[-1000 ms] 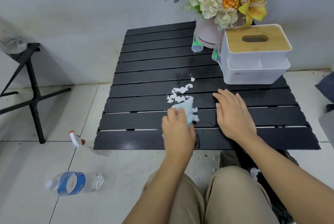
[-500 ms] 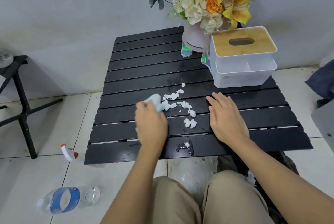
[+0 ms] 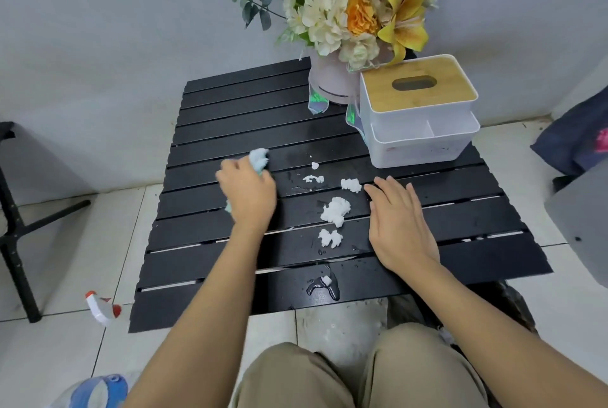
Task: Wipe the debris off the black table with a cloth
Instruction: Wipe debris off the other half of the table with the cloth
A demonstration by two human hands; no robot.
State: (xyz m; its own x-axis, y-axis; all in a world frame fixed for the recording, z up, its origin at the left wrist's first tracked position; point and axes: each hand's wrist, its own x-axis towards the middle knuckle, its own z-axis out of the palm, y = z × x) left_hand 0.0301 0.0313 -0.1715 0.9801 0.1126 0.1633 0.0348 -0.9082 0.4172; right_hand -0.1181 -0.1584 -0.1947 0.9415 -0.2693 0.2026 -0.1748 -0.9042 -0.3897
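Near the middle of the frame the left hand [image 3: 247,194] is closed around a light blue cloth [image 3: 259,159], whose bunched end sticks out above the fingers and rests on the black table [image 3: 230,111]. To its right the white debris [image 3: 335,211] lies in several wet clumps on the slats, with a small puddle [image 3: 324,289] at the near edge of the table. The right hand [image 3: 398,223] lies flat on the table right of the clumps, fingers straight and a little spread, holding nothing; a white tissue box [image 3: 419,118] and a flower pot [image 3: 332,85] stand in the upper right.

Glossy wet black slatted table [image 3: 230,131], fluffy pale cloth [image 3: 259,159], wood-lidded plastic box [image 3: 418,124]
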